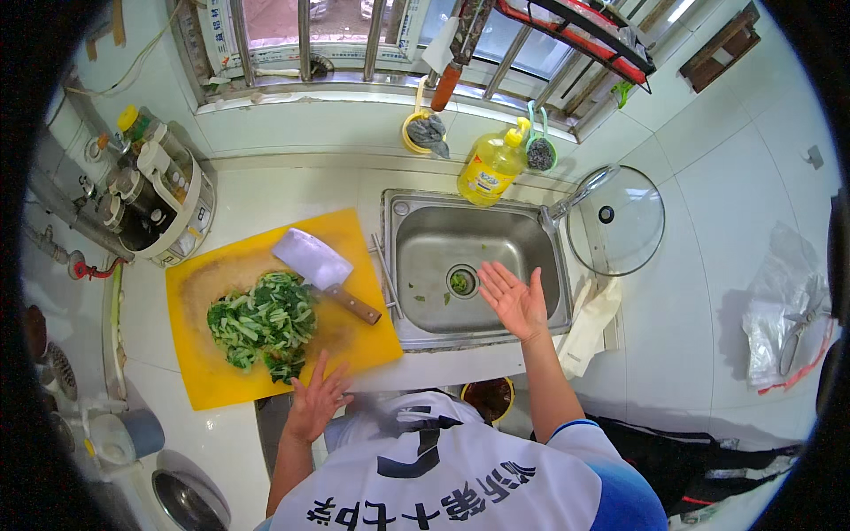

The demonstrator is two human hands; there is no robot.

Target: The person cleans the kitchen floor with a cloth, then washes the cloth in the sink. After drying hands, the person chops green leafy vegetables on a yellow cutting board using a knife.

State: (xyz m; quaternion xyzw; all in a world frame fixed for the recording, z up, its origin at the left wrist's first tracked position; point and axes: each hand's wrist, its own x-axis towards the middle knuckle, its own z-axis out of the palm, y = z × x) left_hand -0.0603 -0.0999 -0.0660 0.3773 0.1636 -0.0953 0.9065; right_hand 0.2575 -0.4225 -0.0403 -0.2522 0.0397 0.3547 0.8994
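Observation:
My right hand (514,299) is held palm up over the stainless steel sink (425,299), fingers spread and nothing in it. Bits of green leaf lie around the sink drain (459,281). My left hand (317,401) hovers at the front edge of the yellow cutting board (192,332), also empty with its fingers apart. Whether it touches the board, I cannot tell. Chopped leafy greens (265,325) form a pile on the board. Beside them lies a cleaver (322,269), its wooden handle pointing toward the sink.
Behind the sink stands a yellow dish soap bottle (490,176). A glass lid (621,232) rests upright against the right wall, above a pale cloth (591,325). Several condiment jars fill a white rack (189,222) at the left. A metal bowl (186,501) sits at the lower left.

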